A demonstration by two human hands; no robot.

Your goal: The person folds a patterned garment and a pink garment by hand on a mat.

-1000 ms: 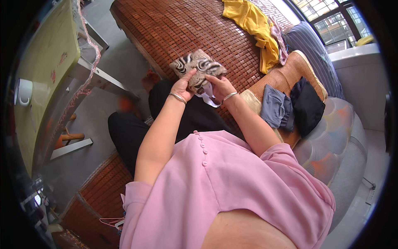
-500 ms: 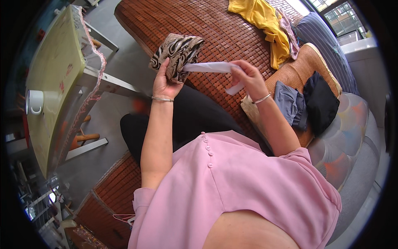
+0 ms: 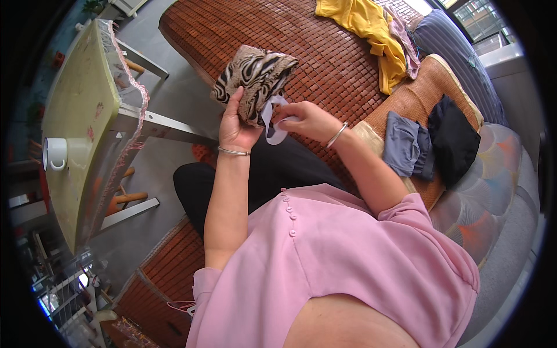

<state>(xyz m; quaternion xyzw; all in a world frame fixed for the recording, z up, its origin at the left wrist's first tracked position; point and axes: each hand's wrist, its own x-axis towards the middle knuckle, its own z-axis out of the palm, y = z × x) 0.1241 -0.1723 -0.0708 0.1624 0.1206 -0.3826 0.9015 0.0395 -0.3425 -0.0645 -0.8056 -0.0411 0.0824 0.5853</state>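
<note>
A folded bundle of patterned fabric (image 3: 258, 75), tan with black and white swirls, rests in my left hand (image 3: 237, 129). The left thumb presses on its near side while the other fingers go out of sight beneath it. From the bundle's right edge a white strap (image 3: 276, 137) hangs in a loop. My right hand (image 3: 306, 119) pinches this strap close against the fabric; its fingertips are partly covered by the strap and the bundle's edge. Both hands are raised over my lap, beside the brown woven mat.
The brown tile mat (image 3: 325, 52) spreads ahead, with a yellow garment (image 3: 362, 23) at its far side. On the right, folded grey (image 3: 401, 145) and black clothes (image 3: 454, 142) lie on a tan mat (image 3: 406, 95). A table (image 3: 75, 104) with a white mug (image 3: 56, 153) stands left.
My right hand has moved left to the bundle, bringing the strap from stretched out to a short loop. The bundle has turned slightly in my left hand.
</note>
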